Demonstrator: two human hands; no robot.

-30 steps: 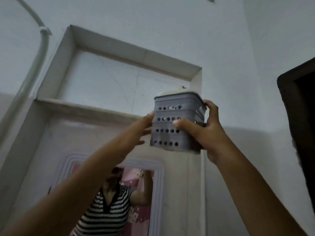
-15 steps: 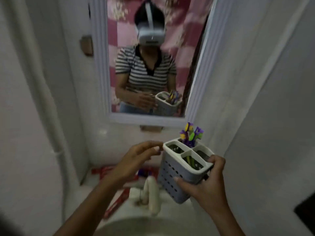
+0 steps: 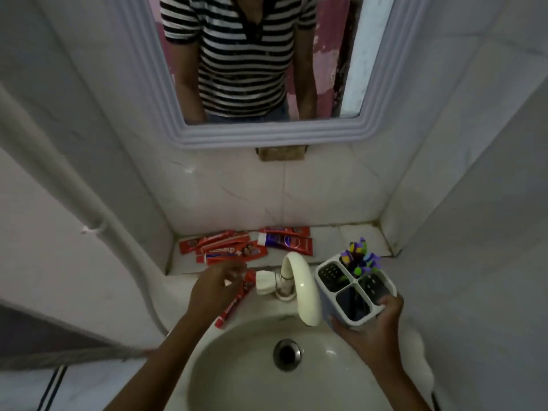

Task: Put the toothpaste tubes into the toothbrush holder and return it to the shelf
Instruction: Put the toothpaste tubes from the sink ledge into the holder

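My right hand [image 3: 375,330] grips a grey toothbrush holder [image 3: 332,292] with a white rim, upright above the basin's right side. It has three compartments; coloured toothbrushes [image 3: 360,258] stand in the far one, the other two look empty. Several red toothpaste tubes [image 3: 228,249] lie on the ledge behind the basin, beside a purple-and-red tube [image 3: 286,241]. One more red tube [image 3: 232,307] lies slanted on the basin rim. My left hand [image 3: 215,287] hovers at that tube's upper end with fingers curled; whether it grips the tube is unclear.
A white curved faucet [image 3: 301,287] stands between my hands, over the white basin [image 3: 246,378] with its metal drain [image 3: 287,354]. A framed mirror [image 3: 267,134] hangs above the ledge. A white pipe [image 3: 89,209] runs down the left wall. Walls close in on both sides.
The holder has come down from the high shelf to beside the faucet, still in my right hand. My left hand has left the holder and moved down to the tube on the basin rim.
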